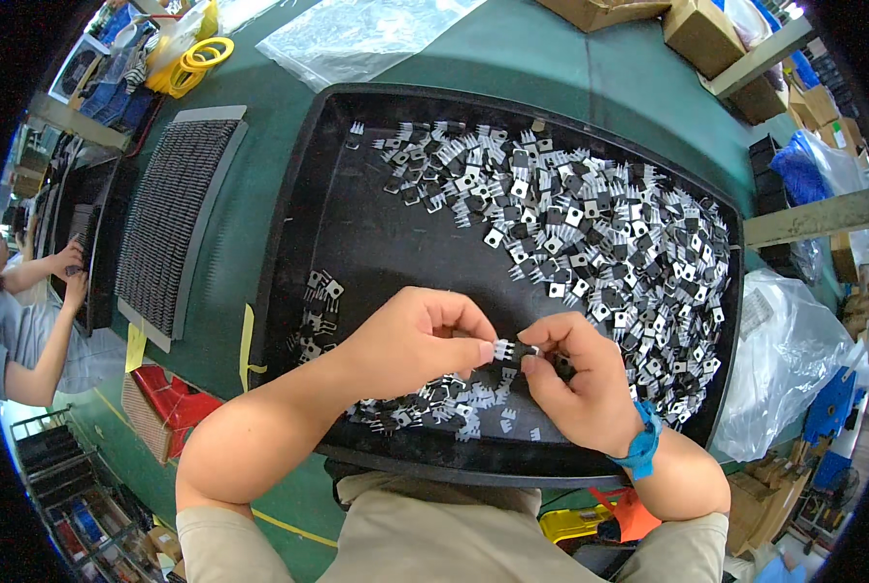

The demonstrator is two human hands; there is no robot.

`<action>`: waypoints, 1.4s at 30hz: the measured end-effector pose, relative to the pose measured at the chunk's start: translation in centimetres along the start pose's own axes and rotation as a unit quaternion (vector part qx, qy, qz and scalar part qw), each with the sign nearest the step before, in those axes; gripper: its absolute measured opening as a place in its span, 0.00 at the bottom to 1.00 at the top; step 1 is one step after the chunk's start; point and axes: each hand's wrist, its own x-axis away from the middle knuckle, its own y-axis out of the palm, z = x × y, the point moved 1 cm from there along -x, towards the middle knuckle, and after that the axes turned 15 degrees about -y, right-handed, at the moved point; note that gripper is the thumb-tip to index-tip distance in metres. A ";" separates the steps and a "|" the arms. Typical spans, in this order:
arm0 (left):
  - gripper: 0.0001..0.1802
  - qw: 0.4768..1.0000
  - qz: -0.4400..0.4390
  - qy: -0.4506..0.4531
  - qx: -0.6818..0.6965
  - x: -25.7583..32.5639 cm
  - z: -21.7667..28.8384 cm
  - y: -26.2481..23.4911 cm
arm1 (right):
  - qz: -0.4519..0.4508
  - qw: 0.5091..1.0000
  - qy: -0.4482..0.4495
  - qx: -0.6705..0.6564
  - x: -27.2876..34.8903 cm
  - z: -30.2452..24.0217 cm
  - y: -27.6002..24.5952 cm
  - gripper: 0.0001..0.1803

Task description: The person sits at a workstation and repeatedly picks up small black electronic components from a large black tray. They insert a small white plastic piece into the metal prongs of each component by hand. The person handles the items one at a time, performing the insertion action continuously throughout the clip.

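Above the near part of a black tray (293,219), my two hands meet fingertip to fingertip. My right hand (582,384), with a blue band at its wrist, pinches the dark body of a small transistor-like part (525,352). Thumb and forefinger of my left hand (432,335) close on a small white toothed piece (501,350) at the part's other end. My fingers partly hide how the two fit together. Loose black parts with silver tabs and legs (590,223) heap up at the tray's right and far side. Small white toothed pieces (478,398) lie near my left wrist.
A grey-edged rack filled with dark rows (177,209) stands left of the tray on the green table (551,58). Clear plastic bags (789,364) lie right and beyond. Yellow tape rolls (201,60) sit far left. Another person's hands (68,267) work at the left.
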 end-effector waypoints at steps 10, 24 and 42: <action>0.05 0.998 0.003 -0.042 -0.041 -0.1 0.2 0.2 | -0.022 0.997 0.011 -0.068 -0.1 0.9 0.9 0.11; 0.14 0.980 0.070 0.122 0.141 -0.8 -0.2 -0.7 | -0.239 0.934 -0.108 0.243 -0.8 2.3 2.6 0.20; 0.12 0.988 0.013 0.076 0.133 -0.6 -0.6 -0.4 | -0.055 0.998 -0.013 -0.034 -1.1 0.4 0.0 0.08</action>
